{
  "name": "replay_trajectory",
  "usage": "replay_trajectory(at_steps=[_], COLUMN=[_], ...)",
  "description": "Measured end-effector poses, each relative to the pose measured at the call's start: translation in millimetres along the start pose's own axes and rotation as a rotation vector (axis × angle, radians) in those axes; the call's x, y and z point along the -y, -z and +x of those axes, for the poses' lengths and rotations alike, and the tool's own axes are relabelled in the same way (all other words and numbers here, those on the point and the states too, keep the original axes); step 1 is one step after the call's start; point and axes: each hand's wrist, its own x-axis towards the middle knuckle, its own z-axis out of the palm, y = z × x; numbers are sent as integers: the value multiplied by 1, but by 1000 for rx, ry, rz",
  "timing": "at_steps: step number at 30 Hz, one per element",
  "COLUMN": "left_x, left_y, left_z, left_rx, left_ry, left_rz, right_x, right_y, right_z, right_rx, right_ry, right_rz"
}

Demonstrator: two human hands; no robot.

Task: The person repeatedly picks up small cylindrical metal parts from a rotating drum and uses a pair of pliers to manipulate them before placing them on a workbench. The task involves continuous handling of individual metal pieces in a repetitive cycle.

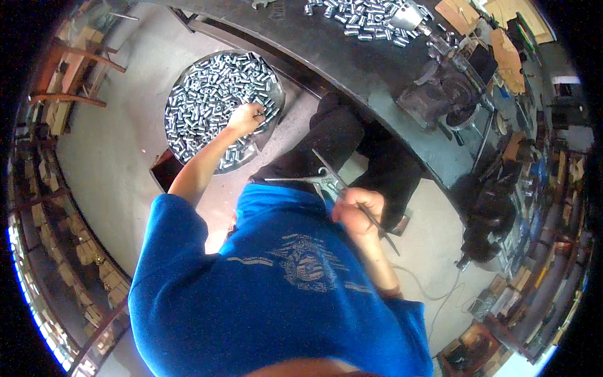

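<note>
A round metal tray [281,88] on the left is heaped with small shiny metal cylinders [207,100]. Over the right side of the heap, my left hand [247,118] has its fingers curled in among the pieces; what they hold, if anything, is too small to make out. In front of my body, my right hand [360,210] is closed round a long thin metal tool [382,232] that slants across the palm. Beyond the fist, that tool shows narrow pointed arms and a small hook, and its exact kind is unclear.
A dark workbench [295,38] runs diagonally along the far side, with another pile of metal cylinders [370,22] on it. A machine with a handwheel [465,116] stands on the bench's right. A wooden stool [78,60] is at far left; a cable [433,295] lies on the floor.
</note>
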Motion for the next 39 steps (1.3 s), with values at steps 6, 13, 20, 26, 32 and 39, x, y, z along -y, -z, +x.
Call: replay_trajectory(at_steps=[6, 13, 20, 26, 32, 39], left_x=[-52, -119, -171, -197, -207, -209], left_y=[41, 34, 38, 50, 50, 54], left_z=[-31, -71, -93, -97, -99, -87], left_rx=[60, 284, 337, 208, 132, 278], left_ry=[262, -32, -238, -425, -603, -576], left_rz=[-868, -1108, -814, -471, -260, -340], right_x=[-1, -3, 2, 7, 5, -2], right_y=[-2, -2, -2, -2, -1, 0], right_z=[3, 14, 24, 29, 30, 32], right_rx=[-74, -2, 38, 100, 192, 113], right_ry=[3, 114, 183, 146, 155, 146], right_rz=[1, -134, -189, -175, -278, -194])
